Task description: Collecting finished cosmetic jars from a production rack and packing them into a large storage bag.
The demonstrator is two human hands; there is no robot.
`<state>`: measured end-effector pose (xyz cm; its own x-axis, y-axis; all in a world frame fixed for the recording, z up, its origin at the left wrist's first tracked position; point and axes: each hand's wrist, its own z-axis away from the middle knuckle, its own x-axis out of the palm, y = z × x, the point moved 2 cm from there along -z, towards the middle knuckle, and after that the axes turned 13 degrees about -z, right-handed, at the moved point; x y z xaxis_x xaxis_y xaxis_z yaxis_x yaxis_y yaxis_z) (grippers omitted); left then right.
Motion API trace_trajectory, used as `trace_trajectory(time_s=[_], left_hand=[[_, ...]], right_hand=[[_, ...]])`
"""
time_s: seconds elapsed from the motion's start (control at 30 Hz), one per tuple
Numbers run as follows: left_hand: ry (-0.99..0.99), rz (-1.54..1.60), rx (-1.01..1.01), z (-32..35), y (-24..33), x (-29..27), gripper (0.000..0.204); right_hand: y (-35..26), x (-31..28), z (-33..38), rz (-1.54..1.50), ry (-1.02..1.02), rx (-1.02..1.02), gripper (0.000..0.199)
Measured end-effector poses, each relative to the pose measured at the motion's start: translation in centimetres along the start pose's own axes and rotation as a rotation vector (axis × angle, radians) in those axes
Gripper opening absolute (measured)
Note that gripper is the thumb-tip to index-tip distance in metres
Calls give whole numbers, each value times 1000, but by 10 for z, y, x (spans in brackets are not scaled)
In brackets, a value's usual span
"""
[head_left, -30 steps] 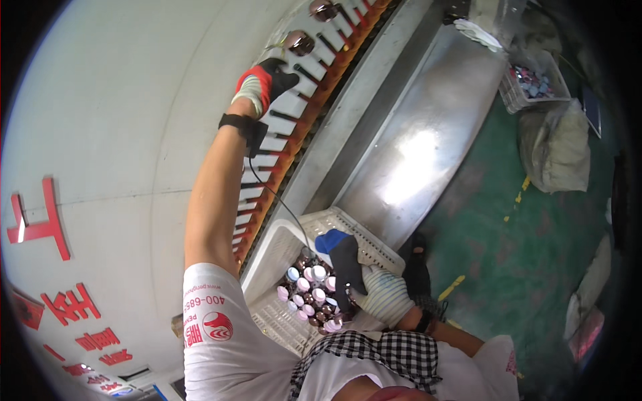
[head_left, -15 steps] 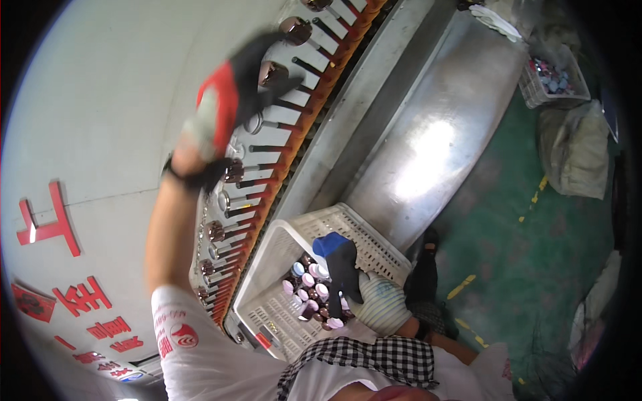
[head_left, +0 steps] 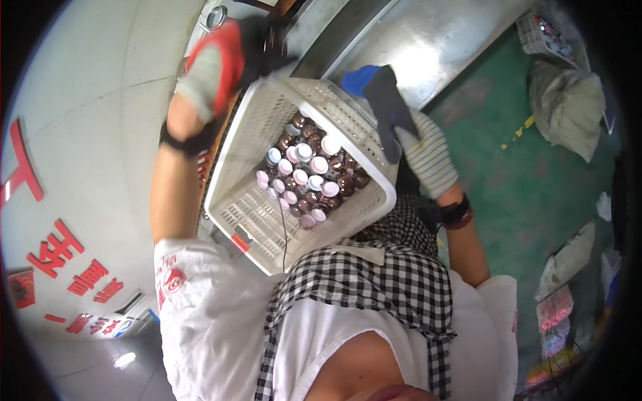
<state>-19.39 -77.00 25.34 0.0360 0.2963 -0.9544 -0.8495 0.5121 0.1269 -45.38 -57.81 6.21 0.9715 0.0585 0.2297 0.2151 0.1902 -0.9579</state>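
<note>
Right fingers (head_left: 389, 110) at crate (head_left: 261, 123), brown pieces (head_left: 313, 196) inside; red lettering (head_left: 59, 250)

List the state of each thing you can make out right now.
Left hand: gloved, blurred, grip unclear
Right hand: gloved, at the basket's rim, contact unclear
White basket: open-topped, partly filled
Brown caps: loose, heaped, many pale side up
Sack: bulging, on the floor

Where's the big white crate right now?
Head view: the big white crate is just left of centre, above the checkered apron, with the blurred left hand at its upper left and the right hand at its upper right.
</note>
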Motion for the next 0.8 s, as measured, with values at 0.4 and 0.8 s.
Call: trace_trajectory(time_s=[0.4,0.8], left_hand=[[366,710,-63,254,55,80,83],[175,1246,-347,395,47,150,54]], right_hand=[[-86,63,48,-755,-560,507,22],[-26,191,107,-123,-711,497,46]])
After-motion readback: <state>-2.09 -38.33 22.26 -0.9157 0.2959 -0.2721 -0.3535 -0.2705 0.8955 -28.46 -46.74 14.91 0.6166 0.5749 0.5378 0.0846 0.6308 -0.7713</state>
